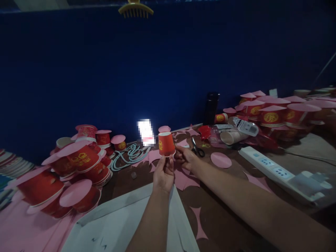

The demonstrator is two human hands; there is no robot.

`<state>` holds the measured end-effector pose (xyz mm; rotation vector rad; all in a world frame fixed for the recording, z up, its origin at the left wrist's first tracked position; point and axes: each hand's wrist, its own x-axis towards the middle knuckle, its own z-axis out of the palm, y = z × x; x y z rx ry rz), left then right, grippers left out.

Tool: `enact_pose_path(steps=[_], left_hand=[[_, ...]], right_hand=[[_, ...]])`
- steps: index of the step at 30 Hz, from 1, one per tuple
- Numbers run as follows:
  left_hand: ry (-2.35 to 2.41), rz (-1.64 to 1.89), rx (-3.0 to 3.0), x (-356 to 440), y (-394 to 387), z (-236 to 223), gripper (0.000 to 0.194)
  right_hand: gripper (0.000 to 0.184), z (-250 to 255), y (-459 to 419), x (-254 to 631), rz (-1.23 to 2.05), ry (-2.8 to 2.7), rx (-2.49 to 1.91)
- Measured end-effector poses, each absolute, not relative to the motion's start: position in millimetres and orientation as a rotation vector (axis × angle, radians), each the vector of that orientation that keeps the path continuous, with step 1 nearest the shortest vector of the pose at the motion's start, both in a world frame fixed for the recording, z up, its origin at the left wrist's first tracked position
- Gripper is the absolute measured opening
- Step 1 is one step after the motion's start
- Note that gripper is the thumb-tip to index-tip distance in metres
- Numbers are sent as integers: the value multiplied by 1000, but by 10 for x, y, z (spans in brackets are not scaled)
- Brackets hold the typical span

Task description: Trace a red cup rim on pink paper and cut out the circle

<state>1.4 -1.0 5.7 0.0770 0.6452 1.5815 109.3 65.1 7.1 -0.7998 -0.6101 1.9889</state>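
Observation:
A red paper cup (166, 144) with yellow lettering is held upside down in front of me, its pale base facing up. My left hand (163, 175) grips the rim from below with the fingertips. From the right, my right hand (187, 158) has its fingers bent against the lower right side of the same cup. A pink paper disc (164, 129) shows just behind the cup. Pink paper offcuts (185, 179) lie beneath both hands. Black scissors (197, 148) rest a little beyond my right hand.
Red cups topped with pink discs are stacked at left (82, 157) and at right (271, 115). A white power strip (273, 168), a dark bottle (211, 108), a lit phone (146, 132), a coiled cable (127, 159) and a white box lid (123, 217) surround the workspace.

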Motion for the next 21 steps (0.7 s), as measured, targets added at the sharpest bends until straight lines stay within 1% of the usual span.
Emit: enact_pose_path(steps=[5,7,10,14,18,21], left_hand=[[665,1510,194,123,-51,19,8],[639,1486,216,140,-62,13,6],[543,1483,261,114,-51,22,13],[574,1540,246,29,-3,19,24],[593,1608,244,-25,28,-2,36],[570,1604,288,-38,32,9,37]], right_hand=[[36,57,648,1071,1957,-536,-880],[38,54,639,1067,1948,-522,-905],[34,69,605,1043,1956,-516,-935],[22,85,517,941,1950,-527,-925],[24,68,412,821,1916,-563,-947],[23,38,365,776,1852,-626,-977]])
